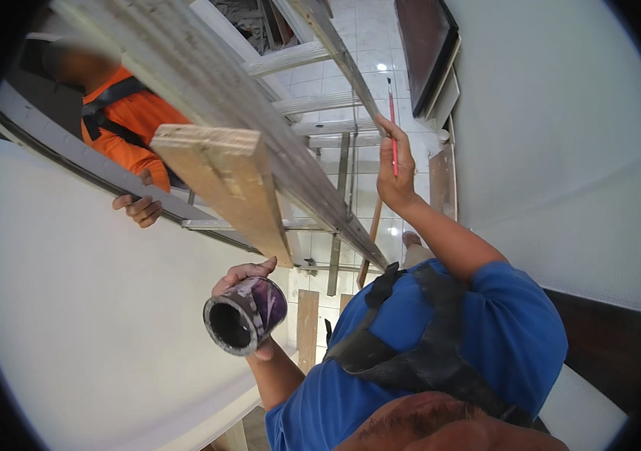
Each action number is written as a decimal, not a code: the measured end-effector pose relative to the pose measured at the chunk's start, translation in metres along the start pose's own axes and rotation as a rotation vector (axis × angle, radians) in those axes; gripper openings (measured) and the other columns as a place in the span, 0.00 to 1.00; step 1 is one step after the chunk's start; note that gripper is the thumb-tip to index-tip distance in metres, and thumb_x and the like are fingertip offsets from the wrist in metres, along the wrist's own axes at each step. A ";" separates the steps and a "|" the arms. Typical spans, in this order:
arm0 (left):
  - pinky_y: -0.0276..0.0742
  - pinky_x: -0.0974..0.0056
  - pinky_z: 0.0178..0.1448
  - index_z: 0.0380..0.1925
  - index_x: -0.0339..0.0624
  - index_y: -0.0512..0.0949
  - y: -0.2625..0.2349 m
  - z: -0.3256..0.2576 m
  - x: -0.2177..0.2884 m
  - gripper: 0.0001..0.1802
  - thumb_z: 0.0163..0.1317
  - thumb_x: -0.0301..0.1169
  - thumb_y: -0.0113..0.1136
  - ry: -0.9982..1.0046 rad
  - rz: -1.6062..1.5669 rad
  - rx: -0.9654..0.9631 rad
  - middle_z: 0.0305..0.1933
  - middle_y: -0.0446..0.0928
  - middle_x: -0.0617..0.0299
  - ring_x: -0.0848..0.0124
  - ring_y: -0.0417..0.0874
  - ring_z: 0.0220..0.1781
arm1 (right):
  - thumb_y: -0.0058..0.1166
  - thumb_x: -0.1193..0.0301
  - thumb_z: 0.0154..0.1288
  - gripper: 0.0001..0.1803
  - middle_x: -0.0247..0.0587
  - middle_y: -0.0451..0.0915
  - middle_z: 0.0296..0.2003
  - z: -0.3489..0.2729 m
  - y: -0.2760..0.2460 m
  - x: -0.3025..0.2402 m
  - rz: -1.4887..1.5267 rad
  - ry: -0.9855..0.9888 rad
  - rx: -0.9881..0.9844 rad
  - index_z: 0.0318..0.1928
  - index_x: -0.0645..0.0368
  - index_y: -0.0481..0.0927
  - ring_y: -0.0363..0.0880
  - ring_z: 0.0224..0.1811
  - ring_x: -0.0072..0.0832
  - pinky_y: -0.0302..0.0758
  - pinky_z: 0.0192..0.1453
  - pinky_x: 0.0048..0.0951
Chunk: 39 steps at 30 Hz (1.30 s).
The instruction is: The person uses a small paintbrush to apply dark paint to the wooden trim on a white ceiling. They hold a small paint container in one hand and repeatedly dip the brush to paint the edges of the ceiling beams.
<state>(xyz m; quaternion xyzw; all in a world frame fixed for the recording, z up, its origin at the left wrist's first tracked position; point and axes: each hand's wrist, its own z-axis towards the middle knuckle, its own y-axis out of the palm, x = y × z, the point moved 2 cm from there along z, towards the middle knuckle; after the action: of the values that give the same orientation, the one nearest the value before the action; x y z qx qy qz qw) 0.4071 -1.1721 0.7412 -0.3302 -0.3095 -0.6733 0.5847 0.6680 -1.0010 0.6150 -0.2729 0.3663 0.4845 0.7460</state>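
Observation:
My left hand (pixel 239 275) is wrapped round a small paint can (pixel 267 299) with a purple and white label. The can is tilted, its dark open mouth showing and its rim smeared. In my right hand (pixel 399 167) is a thin paintbrush (pixel 392 113) with a red handle, its dark tip pointing up and away from me. The fingers of that hand are at the side rail of a metal ladder (pixel 350 64), seemingly touching it. What lies inside the can is too dark to make out.
A wooden plank (pixel 222 180) slants beside the ladder's thick near rail. At the far left a person in orange (pixel 128 143) has a hand (pixel 140 209) on a curved wall edge. A dark panel (pixel 425 45) leans at the right wall; boards (pixel 307 331) stand below on the tiled floor.

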 end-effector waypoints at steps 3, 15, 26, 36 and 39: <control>0.72 0.36 0.68 0.67 0.39 0.64 0.039 0.020 -0.003 0.63 0.35 0.62 0.81 -0.028 -0.148 -0.035 0.53 0.74 0.40 0.47 0.78 0.59 | 0.39 0.69 0.81 0.22 0.52 0.72 0.65 0.022 -0.001 0.023 -0.064 0.016 0.026 0.68 0.65 0.65 0.67 0.72 0.37 0.62 0.75 0.35; 0.71 0.54 0.66 0.66 0.33 0.64 0.185 0.086 -0.049 0.61 0.34 0.45 0.89 -0.328 -0.047 -0.183 0.63 0.72 0.40 0.54 0.77 0.63 | 0.41 0.67 0.81 0.20 0.51 0.83 0.54 0.138 -0.039 0.116 0.071 -0.001 0.162 0.64 0.65 0.70 0.80 0.60 0.39 0.72 0.67 0.36; 0.74 0.56 0.65 0.65 0.31 0.64 0.259 0.118 -0.143 0.59 0.39 0.51 0.86 -0.463 0.173 0.070 0.62 0.74 0.43 0.58 0.78 0.62 | 0.44 0.60 0.81 0.22 0.43 0.85 0.46 0.235 -0.227 0.244 -0.004 0.177 0.419 0.60 0.64 0.76 0.83 0.43 0.24 0.78 0.46 0.25; 0.73 0.54 0.68 0.66 0.32 0.64 0.270 0.157 -0.256 0.56 0.41 0.43 0.86 -0.537 0.077 0.313 0.63 0.74 0.47 0.59 0.77 0.65 | 0.49 0.63 0.79 0.19 0.41 0.85 0.46 0.284 -0.302 0.277 -0.184 0.218 0.257 0.60 0.64 0.77 0.83 0.40 0.22 0.77 0.41 0.23; 0.74 0.56 0.68 0.66 0.31 0.63 0.273 0.177 -0.283 0.55 0.42 0.40 0.86 -0.570 0.057 0.310 0.63 0.74 0.47 0.61 0.77 0.64 | 0.50 0.62 0.79 0.19 0.43 0.86 0.46 0.293 -0.310 0.280 -0.212 0.213 0.233 0.59 0.63 0.79 0.83 0.40 0.23 0.77 0.41 0.24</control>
<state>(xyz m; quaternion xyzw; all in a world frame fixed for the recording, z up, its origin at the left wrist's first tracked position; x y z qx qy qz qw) 0.7201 -0.8991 0.6263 -0.4211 -0.5501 -0.4820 0.5365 1.1099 -0.7495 0.5746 -0.2712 0.4661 0.3259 0.7765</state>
